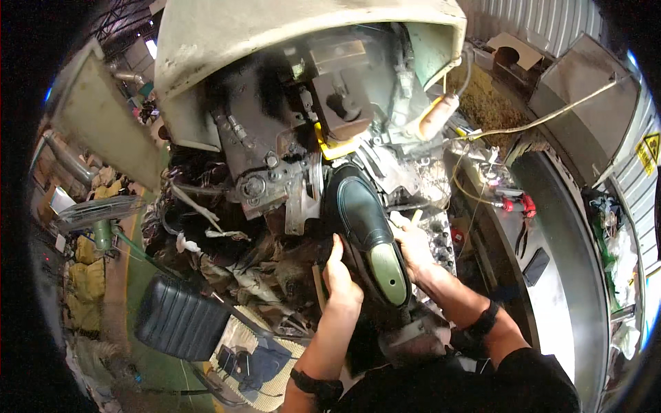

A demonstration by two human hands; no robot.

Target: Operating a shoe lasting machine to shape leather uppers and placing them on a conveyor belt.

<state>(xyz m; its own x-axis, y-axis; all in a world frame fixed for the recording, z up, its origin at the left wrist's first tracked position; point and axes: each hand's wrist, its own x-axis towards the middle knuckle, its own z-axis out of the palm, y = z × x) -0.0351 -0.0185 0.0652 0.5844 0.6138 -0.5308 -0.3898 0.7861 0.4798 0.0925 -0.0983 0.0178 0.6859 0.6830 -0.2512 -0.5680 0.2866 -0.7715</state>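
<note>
Cluttered workshop, green floor [148, 275], corrugated metal wall [551, 20] at the upper right, curved steel bench [558, 275] along the right side. One large grimy machine [289, 103] filling the top centre. One black shoe [361, 213] on a green last [389, 272], toe pressed into the machine's works. Two hands: left hand [341, 275] fingers curled around the shoe's left edge, right hand [413, 244] fingers clasping its right side. One fan [96, 213] at left, one black padded seat [179, 316] lower left, one pair of red-handled pliers [520, 206] on the bench.
</note>
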